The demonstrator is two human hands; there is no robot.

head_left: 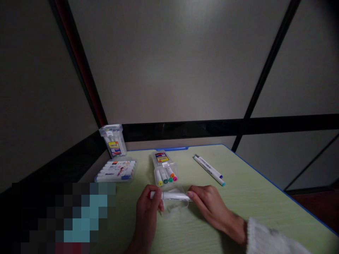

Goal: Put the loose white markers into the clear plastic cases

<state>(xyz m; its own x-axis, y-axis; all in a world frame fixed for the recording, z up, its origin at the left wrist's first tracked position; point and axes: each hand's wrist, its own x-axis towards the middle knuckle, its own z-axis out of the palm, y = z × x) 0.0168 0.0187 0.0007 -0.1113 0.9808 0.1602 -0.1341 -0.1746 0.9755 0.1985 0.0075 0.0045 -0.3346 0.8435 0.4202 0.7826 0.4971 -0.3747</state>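
Note:
A white marker (173, 195) with a red end lies level between my two hands. My left hand (151, 203) pinches it near the red end, and the fingers of my right hand (209, 203) close on its other end. Beneath the marker is a clear plastic lid (174, 209) on the table; whether my left fingers touch it I cannot tell. Just beyond, a clear marker case (164, 164) lies open toward me, with several markers showing yellow, teal, green, orange and pink ends. Two white markers (209, 170), with blue and light-blue ends, rest to the right of it.
A flat pack of markers (116, 170) lies at the table's left side. Behind it a lidded marker box (113, 141) stands upright near the wall (169, 70). The pale green table (254, 197) has a blue edge. A pixelated patch covers the lower left.

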